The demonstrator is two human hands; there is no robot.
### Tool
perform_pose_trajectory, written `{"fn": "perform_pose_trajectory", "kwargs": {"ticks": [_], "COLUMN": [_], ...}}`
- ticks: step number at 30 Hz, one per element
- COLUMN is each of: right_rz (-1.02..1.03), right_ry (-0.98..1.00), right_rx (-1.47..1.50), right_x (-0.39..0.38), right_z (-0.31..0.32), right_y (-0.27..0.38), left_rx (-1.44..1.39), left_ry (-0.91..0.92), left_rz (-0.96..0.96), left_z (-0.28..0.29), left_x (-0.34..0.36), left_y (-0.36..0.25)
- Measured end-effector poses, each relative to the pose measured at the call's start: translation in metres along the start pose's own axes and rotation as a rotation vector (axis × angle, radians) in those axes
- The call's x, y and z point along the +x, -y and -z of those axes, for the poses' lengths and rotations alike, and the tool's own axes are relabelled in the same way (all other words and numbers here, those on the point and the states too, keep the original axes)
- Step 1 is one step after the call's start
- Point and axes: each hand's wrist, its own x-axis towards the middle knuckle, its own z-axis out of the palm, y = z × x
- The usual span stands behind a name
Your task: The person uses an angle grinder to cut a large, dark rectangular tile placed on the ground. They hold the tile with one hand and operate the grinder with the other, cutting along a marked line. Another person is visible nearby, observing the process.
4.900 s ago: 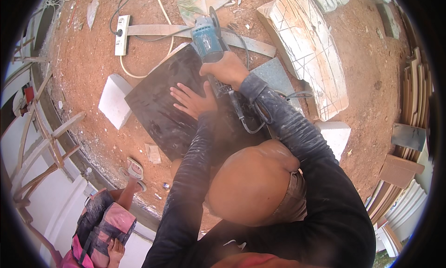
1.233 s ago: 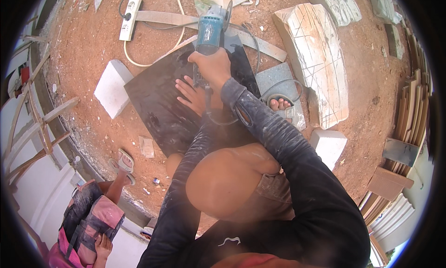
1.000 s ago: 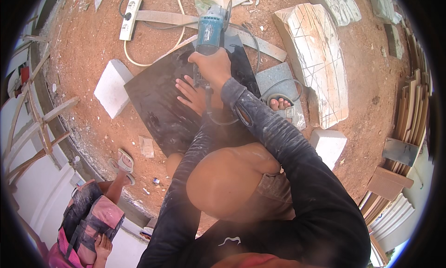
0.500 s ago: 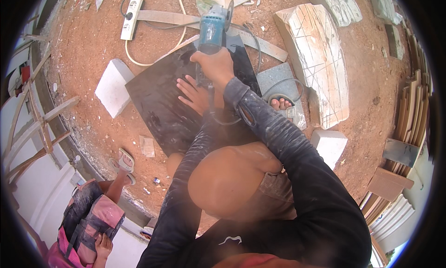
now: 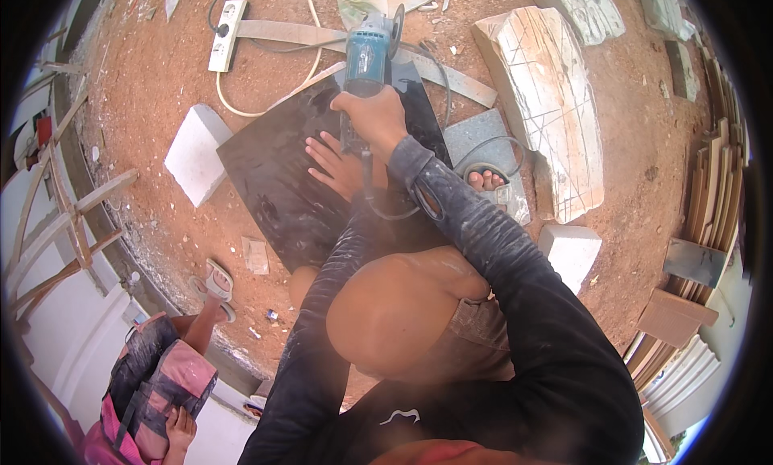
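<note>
from afar i see the dark, flat, rectangular slab (image 5: 270,171), the teal-bodied angle grinder (image 5: 366,58) reaching past the slab's far edge, gripped by the right hand (image 5: 377,117), while the left hand (image 5: 342,167) lies spread on the slab. i'd press evenly there, hold the grinder steady, and mind its dark cable (image 5: 394,217); a white, angular block (image 5: 196,154) sits left of the slab.

Both arms (image 5: 515,227) are stretched forward here; the left hand (image 5: 346,170) is laid flat, fingers (image 5: 323,153) spread, while the right hand (image 5: 377,115), just beyond it, is closed in a grip.
</note>
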Motion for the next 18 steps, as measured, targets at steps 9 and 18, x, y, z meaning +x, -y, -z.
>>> {"fn": "perform_pose_trajectory", "kwargs": {"ticks": [9,18], "right_rz": [0.006,-0.005], "right_ry": [0.022,0.03], "right_rx": [0.008,-0.002], "right_x": [0.0011,0.0034], "right_z": [0.0004,0.0013], "right_y": [0.0,-0.0042], "left_rx": [0.02,0.017], "left_ry": [-0.015,0.013], "left_rz": [-0.007,-0.004], "left_z": [-0.0024,0.002], "left_x": [0.0005,-0.0009], "left_y": [0.0003,-0.0005]}}
